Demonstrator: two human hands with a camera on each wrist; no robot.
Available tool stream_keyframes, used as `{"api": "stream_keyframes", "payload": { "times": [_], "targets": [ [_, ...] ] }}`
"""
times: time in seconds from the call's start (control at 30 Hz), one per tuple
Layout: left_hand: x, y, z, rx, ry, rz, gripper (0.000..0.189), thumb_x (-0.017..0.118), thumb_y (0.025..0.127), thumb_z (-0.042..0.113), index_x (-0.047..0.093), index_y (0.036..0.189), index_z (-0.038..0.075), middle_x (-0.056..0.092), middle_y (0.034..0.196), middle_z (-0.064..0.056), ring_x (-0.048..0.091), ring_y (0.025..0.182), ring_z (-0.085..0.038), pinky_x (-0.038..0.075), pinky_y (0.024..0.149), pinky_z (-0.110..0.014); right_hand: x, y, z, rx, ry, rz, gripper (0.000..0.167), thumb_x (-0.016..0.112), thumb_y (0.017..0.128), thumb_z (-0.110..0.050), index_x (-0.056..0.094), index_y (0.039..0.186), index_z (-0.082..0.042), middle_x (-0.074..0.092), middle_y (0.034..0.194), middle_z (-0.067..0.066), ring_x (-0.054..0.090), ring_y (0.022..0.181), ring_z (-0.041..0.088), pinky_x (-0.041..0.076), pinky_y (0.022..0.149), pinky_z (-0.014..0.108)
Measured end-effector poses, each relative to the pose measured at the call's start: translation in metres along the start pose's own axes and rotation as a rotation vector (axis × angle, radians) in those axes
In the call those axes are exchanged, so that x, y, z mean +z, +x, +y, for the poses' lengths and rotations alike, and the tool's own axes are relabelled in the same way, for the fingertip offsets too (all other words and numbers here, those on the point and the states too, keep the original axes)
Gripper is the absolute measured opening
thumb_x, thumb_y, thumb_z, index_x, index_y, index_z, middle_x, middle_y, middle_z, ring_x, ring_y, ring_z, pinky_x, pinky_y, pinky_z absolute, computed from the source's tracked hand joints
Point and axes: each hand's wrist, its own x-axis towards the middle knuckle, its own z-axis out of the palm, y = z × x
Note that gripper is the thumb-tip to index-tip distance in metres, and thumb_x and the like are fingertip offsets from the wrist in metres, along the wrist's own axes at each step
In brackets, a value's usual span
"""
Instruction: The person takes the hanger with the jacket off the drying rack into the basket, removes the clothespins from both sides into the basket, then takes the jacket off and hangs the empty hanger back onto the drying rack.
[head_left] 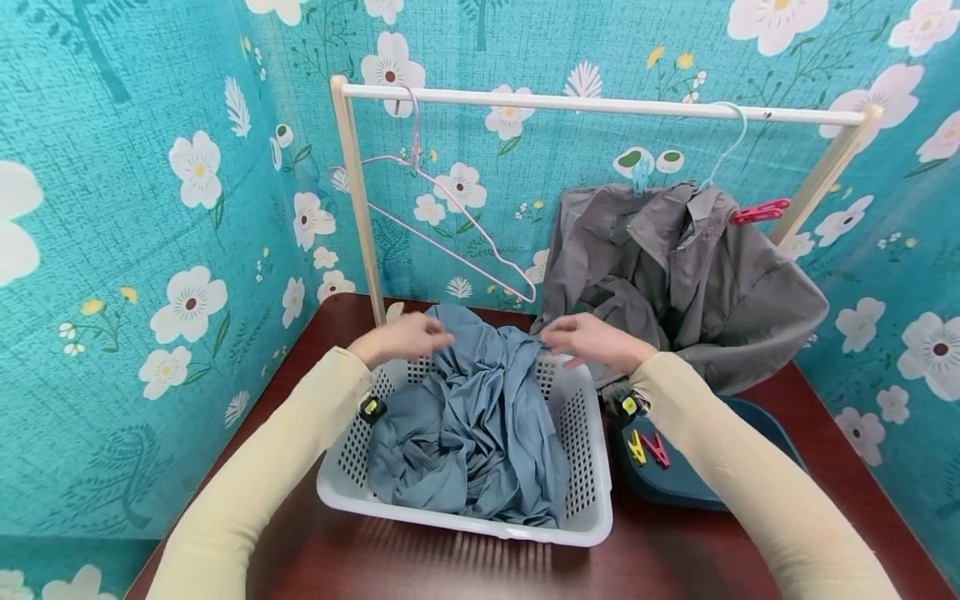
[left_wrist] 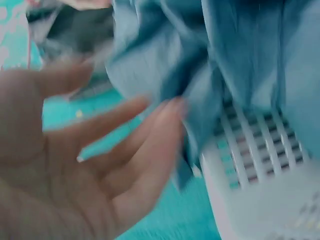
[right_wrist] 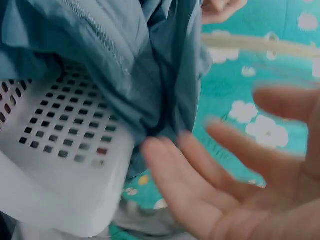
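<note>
A crumpled blue-grey garment fills the white plastic basket and spills over its far rim. Beside the far left corner is my left hand, its fingers loosely extended; in the left wrist view its blurred fingertips overlap the edge of the cloth. My right hand is over the far right corner. Its spread fingers show in the right wrist view, fingertips right at the hanging cloth. Neither palm holds anything.
Behind the basket stands a clothes rack with a bare pink hanger. A grey garment hangs at right with a red clip and a light-blue clip. Yellow and pink clothespins lie on the dark-blue tray lid.
</note>
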Motion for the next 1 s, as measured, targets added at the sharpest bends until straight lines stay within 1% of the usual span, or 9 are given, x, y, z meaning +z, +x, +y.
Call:
{"api": "stream_keyframes", "payload": {
  "times": [0.07, 0.13, 0.23, 0.33, 0.43, 0.57, 0.7, 0.83, 1.0],
  "targets": [
    [-0.009, 0.005, -0.008, -0.017, -0.034, 0.109, 0.04, 0.045, 0.101, 0.032, 0.052, 0.13, 0.006, 0.056, 0.12, -0.017, 0.056, 0.09, -0.034, 0.046, 0.076, -0.042, -0.006, 0.006, 0.004, -0.003, 0.115, 0.042, 0.055, 0.046, 0.101, -0.031, 0.033, 0.143, 0.002, 0.027, 0.147, 0.025, 0.029, 0.133, 0.042, 0.043, 0.095, 0.043],
    [-0.013, 0.011, -0.015, -0.06, -0.087, 0.155, 0.045, 0.044, 0.101, 0.033, 0.044, 0.136, 0.006, 0.046, 0.134, -0.017, 0.054, 0.103, -0.032, 0.046, 0.082, -0.042, -0.009, 0.014, 0.01, 0.007, 0.199, 0.049, 0.064, 0.046, 0.101, -0.035, 0.022, 0.147, 0.003, 0.017, 0.15, 0.028, 0.021, 0.136, 0.045, 0.043, 0.095, 0.044],
    [-0.013, 0.02, -0.021, -0.119, -0.202, 0.101, 0.059, 0.044, 0.1, 0.037, 0.026, 0.148, 0.009, 0.027, 0.15, -0.016, 0.044, 0.123, -0.032, 0.044, 0.091, -0.044, -0.01, 0.026, 0.019, 0.047, 0.284, 0.011, 0.071, 0.044, 0.101, -0.036, 0.009, 0.15, 0.002, 0.006, 0.152, 0.029, 0.012, 0.137, 0.047, 0.041, 0.096, 0.047],
    [-0.01, 0.029, -0.024, -0.135, -0.315, 0.039, 0.068, 0.047, 0.099, 0.039, 0.014, 0.152, 0.013, 0.013, 0.156, -0.012, 0.03, 0.135, -0.032, 0.041, 0.096, -0.047, -0.007, 0.038, 0.026, 0.078, 0.313, -0.019, 0.071, 0.043, 0.102, -0.034, 0.005, 0.151, 0.0, 0.003, 0.153, 0.028, 0.01, 0.139, 0.045, 0.041, 0.096, 0.048],
    [-0.005, 0.039, -0.023, -0.129, -0.383, 0.014, 0.072, 0.051, 0.097, 0.041, 0.014, 0.152, 0.016, 0.012, 0.156, -0.01, 0.028, 0.136, -0.032, 0.041, 0.096, -0.047, -0.003, 0.047, 0.026, 0.079, 0.336, -0.031, 0.07, 0.043, 0.102, -0.032, 0.004, 0.151, -0.002, 0.003, 0.154, 0.025, 0.013, 0.139, 0.044, 0.04, 0.096, 0.049],
    [0.006, 0.051, -0.015, -0.096, -0.382, 0.002, 0.076, 0.058, 0.092, 0.044, 0.018, 0.152, 0.019, 0.014, 0.156, -0.008, 0.026, 0.137, -0.032, 0.037, 0.098, -0.052, 0.005, 0.055, 0.021, 0.044, 0.389, -0.051, 0.069, 0.05, 0.1, -0.024, 0.009, 0.151, -0.001, 0.011, 0.153, 0.023, 0.025, 0.135, 0.042, 0.037, 0.099, 0.05],
    [0.018, 0.064, -0.005, -0.016, -0.365, 0.018, 0.078, 0.066, 0.088, 0.036, 0.023, 0.151, 0.019, 0.016, 0.155, -0.008, 0.024, 0.138, -0.031, 0.031, 0.103, -0.052, 0.015, 0.057, 0.014, -0.012, 0.324, -0.031, 0.069, 0.059, 0.094, -0.012, 0.018, 0.149, 0.001, 0.017, 0.152, 0.022, 0.033, 0.132, 0.037, 0.035, 0.102, 0.046],
    [0.025, 0.072, 0.002, 0.052, -0.377, 0.089, 0.075, 0.07, 0.086, 0.018, 0.029, 0.148, 0.019, 0.018, 0.154, -0.008, 0.027, 0.137, -0.029, 0.032, 0.102, -0.046, 0.02, 0.056, 0.011, -0.089, 0.252, 0.047, 0.07, 0.063, 0.09, -0.005, 0.023, 0.147, 0.003, 0.019, 0.151, 0.021, 0.038, 0.129, 0.036, 0.038, 0.1, 0.042],
    [0.02, 0.062, 0.011, 0.081, -0.439, 0.178, 0.07, 0.072, 0.085, 0.012, 0.038, 0.144, 0.023, 0.017, 0.155, -0.005, 0.029, 0.135, -0.028, 0.035, 0.1, -0.045, 0.019, 0.048, 0.007, -0.154, 0.143, 0.158, 0.069, 0.069, 0.087, -0.01, 0.033, 0.145, -0.002, 0.029, 0.149, 0.017, 0.038, 0.129, 0.032, 0.039, 0.099, 0.04]
  ]
}}
